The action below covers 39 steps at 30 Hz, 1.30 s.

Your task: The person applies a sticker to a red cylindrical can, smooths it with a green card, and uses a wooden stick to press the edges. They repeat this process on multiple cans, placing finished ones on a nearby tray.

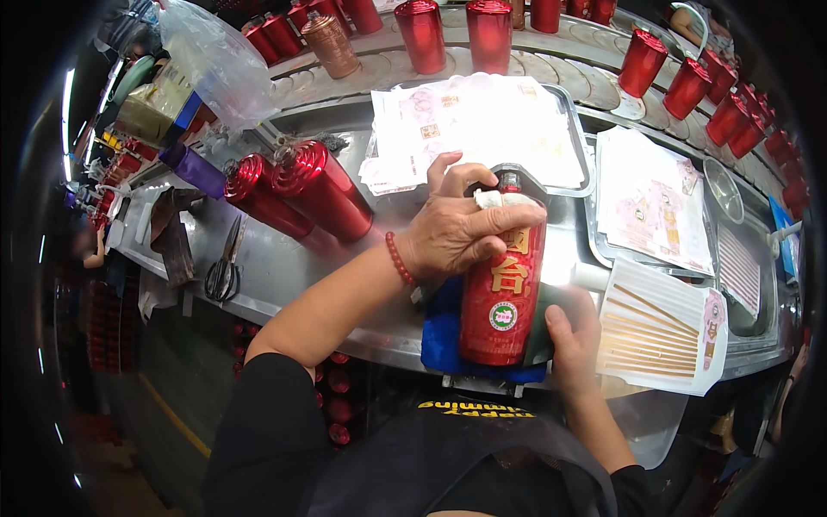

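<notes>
A red bottle with gold characters and a round green-and-white emblem lies tilted in front of me, its neck away from me. It rests in a dark cradle with blue padding. My left hand, with a red bead bracelet, closes round its shoulder just below the neck; something white shows at its fingers. My right hand is beside the cradle's right side, thumb raised and apart, the fingers blurred and partly hidden; I see nothing in it. Close to it lies a white sheet of gold strips.
Two red bottles and black scissors stand and lie to the left on the metal table. Trays of printed paper sheets sit beyond. Red bottles line a curved conveyor at the back.
</notes>
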{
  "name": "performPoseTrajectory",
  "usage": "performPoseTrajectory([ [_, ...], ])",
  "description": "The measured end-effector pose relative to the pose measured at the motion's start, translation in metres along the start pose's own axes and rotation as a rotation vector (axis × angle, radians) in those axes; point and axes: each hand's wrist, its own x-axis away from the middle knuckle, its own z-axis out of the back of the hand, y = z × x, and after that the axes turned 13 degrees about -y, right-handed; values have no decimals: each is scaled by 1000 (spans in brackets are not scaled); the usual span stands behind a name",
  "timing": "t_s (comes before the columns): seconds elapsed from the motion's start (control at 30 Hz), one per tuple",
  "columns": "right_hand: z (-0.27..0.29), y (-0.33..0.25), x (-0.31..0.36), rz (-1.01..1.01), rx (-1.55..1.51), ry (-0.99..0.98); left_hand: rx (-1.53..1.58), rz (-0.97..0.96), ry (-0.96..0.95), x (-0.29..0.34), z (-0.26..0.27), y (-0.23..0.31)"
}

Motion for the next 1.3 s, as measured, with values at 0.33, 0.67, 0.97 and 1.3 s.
performPoseTrajectory([
  [0.33, -3, -2, -1, 6, -78, -7, -225, -31, -156, -8, 13, 16],
  [0.67, 2, -2, 0, 5, -98, -37, -312, -101, -160, 30, -3, 67],
  [0.97, 4, -1, -2, 12, -53, -52, -145, -95, -105, 22, 4, 61],
  [1.3, 4, -2, 1, 32, -79, -51, -167, -99, -6, 18, 3, 47],
])
